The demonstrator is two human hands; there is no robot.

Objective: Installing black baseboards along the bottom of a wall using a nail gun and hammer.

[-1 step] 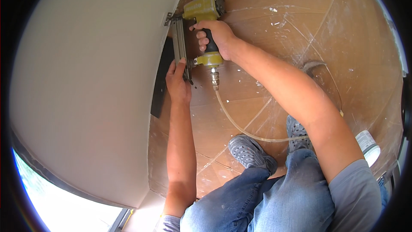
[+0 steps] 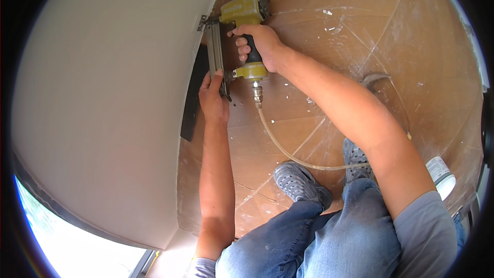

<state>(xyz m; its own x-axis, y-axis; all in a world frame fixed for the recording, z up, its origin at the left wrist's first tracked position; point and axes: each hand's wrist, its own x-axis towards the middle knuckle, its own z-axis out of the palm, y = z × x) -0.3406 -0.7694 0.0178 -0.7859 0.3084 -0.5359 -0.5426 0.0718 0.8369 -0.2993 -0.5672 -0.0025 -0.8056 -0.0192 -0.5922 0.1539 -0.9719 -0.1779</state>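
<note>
A yellow pneumatic nail gun [image 2: 239, 8] lies on its side against the lower edge of a pale panel, upper middle of the view. My right hand [image 2: 263, 46] is closed around its black grip, with a finger near the trigger. Lower down, my left hand [image 2: 213, 100] pinches the end of the gun's long metal magazine [image 2: 215, 46]. The gun's nose meets a small metal bracket [image 2: 201, 22] at the panel edge; the exact contact is hidden. From the fitting under the grip, a clear air hose [image 2: 275, 139] curves toward my feet.
The pale panel [image 2: 113, 98] fills the left side. A flat black strip [image 2: 191, 110] lies along its edge. Brown, dusty floor covering [image 2: 309, 31] carries white scraps. My grey clogs [image 2: 296, 180] stand near the hose, and a white tub [image 2: 441, 175] is at right.
</note>
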